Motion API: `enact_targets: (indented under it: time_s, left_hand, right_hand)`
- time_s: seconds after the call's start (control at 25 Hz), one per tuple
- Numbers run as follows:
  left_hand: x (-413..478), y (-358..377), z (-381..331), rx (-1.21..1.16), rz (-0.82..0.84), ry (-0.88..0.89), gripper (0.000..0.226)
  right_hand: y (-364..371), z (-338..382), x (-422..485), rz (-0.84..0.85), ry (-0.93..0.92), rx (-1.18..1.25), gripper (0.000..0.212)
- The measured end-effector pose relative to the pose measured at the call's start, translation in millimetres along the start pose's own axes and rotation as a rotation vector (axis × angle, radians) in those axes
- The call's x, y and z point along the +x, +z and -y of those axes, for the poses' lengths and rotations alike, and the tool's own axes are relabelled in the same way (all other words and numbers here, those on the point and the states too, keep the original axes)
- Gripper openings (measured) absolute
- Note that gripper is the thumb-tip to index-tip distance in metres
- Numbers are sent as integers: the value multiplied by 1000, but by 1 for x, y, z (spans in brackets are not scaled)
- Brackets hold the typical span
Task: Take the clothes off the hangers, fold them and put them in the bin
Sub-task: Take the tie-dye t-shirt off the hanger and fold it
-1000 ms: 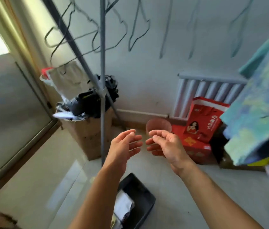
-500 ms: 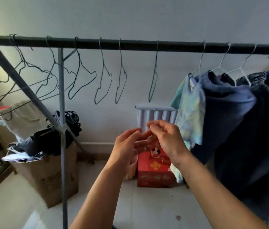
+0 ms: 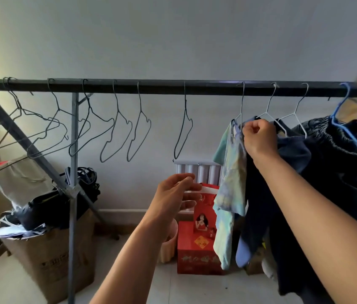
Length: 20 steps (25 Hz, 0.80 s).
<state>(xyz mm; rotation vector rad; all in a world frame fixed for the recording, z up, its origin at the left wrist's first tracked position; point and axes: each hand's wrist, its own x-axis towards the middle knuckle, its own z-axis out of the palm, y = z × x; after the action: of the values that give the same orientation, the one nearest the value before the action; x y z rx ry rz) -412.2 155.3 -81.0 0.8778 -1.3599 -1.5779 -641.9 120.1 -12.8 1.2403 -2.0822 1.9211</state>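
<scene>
A dark rail (image 3: 173,86) crosses the view with several bare wire hangers (image 3: 183,128) on its left and middle. On the right hang a pale tie-dye shirt (image 3: 230,189), a navy garment (image 3: 291,154) and dark shorts (image 3: 344,150) on a blue hanger (image 3: 344,119). My right hand (image 3: 260,138) is raised to the top of the tie-dye shirt and grips cloth at its hanger's shoulder, fingers curled. My left hand (image 3: 175,196) hovers lower, left of the shirt, fingers relaxed and holding nothing. The bin is out of view.
The rack's grey upright post (image 3: 73,194) and slanted brace (image 3: 30,150) stand at left. A cardboard box (image 3: 48,255) heaped with dark items sits behind them. Red gift boxes (image 3: 197,249), a pink tub (image 3: 170,244) and a radiator (image 3: 197,172) lie below the rail.
The view has tilted up from the floor and bin to the rail. My right hand rose from beside the left and took hold of the tie-dye shirt's top; my left hand stayed low.
</scene>
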Motion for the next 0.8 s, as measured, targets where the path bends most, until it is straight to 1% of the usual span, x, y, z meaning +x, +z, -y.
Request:
enact_targets:
  time_s: [0.04, 0.12, 0.16, 0.2, 0.28, 0.36, 0.4, 0.48, 0.56, 0.6, 0.68, 0.8]
  left_hand:
    - [2, 5, -2, 10, 2, 14, 18]
    - [4, 14, -4, 3, 4, 24, 17]
    - [4, 17, -3, -2, 4, 24, 17]
    - [4, 20, -2, -4, 4, 23, 17]
    - [3, 23, 0, -3, 3, 19, 16]
    - [2, 23, 0, -8, -11, 19, 17]
    - [1, 23, 0, -11, -16, 23, 17]
    - [1, 22, -2, -10, -19, 37, 18]
    - [2, 22, -5, 2, -30, 68, 18]
    - [3, 22, -7, 11, -39, 99, 17]
    - [7, 22, -13, 36, -63, 203, 15]
    - [14, 21, -21, 158, -71, 362, 21]
  right_hand:
    - [2, -4, 8, 20, 22, -43, 16]
    - [8, -9, 21, 92, 58, -124, 35]
    - [12, -13, 26, 134, 98, -140, 41]
    - [16, -16, 31, 170, 141, -136, 42]
    - [22, -20, 39, 211, 199, -109, 33]
    - [27, -22, 45, 210, 206, -81, 18]
    - [28, -20, 46, 207, 209, -39, 15]
    - [26, -6, 44, 179, 226, 114, 25]
    - [18, 18, 36, 168, 231, 285, 27]
    - [14, 29, 29, 195, 238, 368, 25]
    - [5, 45, 6, 319, 249, 454, 22]
    - [-5, 47, -32, 516, 189, 358, 23]
